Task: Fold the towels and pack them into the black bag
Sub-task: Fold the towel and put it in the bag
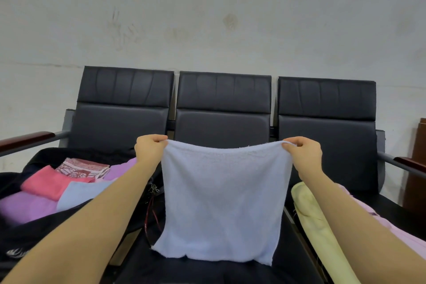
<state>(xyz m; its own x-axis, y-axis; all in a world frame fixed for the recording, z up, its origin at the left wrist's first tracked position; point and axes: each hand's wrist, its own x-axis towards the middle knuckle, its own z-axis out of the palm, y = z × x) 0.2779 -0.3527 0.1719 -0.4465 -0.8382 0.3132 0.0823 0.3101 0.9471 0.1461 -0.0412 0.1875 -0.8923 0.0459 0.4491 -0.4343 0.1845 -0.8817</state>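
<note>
A pale blue towel (221, 196) hangs spread out in the air over the middle seat, its lower edge near the seat cushion. My left hand (149, 148) pinches its top left corner and my right hand (304, 151) pinches its top right corner. The black bag (34, 233) lies open on the left seat. Inside it are folded towels: a pink one (46, 183), purple ones (25, 210), a light blue one (80, 193) and a red-and-white patterned one (83, 167).
A yellow towel (311, 217) and a light pink towel (391, 230) lie on the right seat. The three-seat black bench (223, 104) stands against a grey wall, with armrests (25, 139) at both ends. A red cord (152, 212) hangs by the bag.
</note>
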